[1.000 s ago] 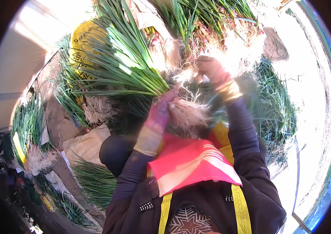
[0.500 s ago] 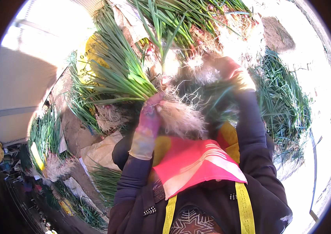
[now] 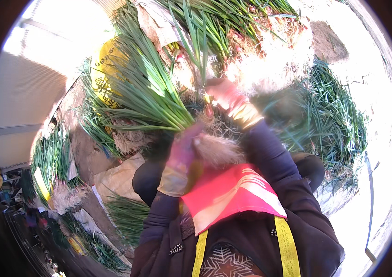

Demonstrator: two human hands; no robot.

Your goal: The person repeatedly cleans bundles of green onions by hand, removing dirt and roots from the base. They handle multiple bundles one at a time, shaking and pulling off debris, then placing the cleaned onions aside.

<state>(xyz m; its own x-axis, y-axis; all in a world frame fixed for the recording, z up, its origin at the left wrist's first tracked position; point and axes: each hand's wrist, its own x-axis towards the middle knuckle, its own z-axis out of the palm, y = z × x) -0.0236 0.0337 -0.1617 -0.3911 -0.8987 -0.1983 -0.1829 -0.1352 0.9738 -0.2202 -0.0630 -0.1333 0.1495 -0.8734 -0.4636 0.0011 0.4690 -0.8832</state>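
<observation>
My left hand (image 3: pixel 182 150), in a stained glove, is closed round a large bunch of green onions (image 3: pixel 152 97), leaves fanned toward the upper left and pale roots (image 3: pixel 216 148) hanging at its right. My gloved right hand (image 3: pixel 228 99) pinches a single onion plant (image 3: pixel 209 111) with a small red bulb, held upright just right of the bunch. A red apron (image 3: pixel 228 194) lies across my front below both hands.
More onions with roots (image 3: pixel 265 41) are heaped at the top. Loose green leaves (image 3: pixel 330 120) pile at the right. A yellow sack (image 3: pixel 106 64), brown paper (image 3: pixel 115 180) and another bundle (image 3: pixel 48 161) lie at the left, near a pale panel (image 3: pixel 18 106).
My right hand has come down and leftward from the onion heap to the single plant beside the bunch. My left hand, with the bunch, has dropped slightly.
</observation>
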